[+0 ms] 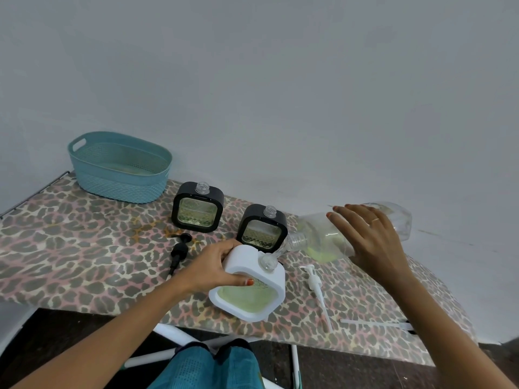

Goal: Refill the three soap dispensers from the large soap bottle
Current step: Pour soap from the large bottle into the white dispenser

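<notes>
My left hand [216,265] grips the white square dispenser [252,293], which holds pale green soap and has an open neck. My right hand [370,242] holds the large clear soap bottle [328,234] tipped on its side, mouth just above the white dispenser's neck. A little green soap lies in the bottle's lower side. Two black dispensers [198,207] [262,228] stand behind, both with open necks and some soap inside.
A black pump [179,252] lies left of the white dispenser and a white pump [316,287] lies to its right. A teal basket [120,167] stands at the back left of the leopard-print table [70,248]. A white tube [376,324] lies near the front right edge.
</notes>
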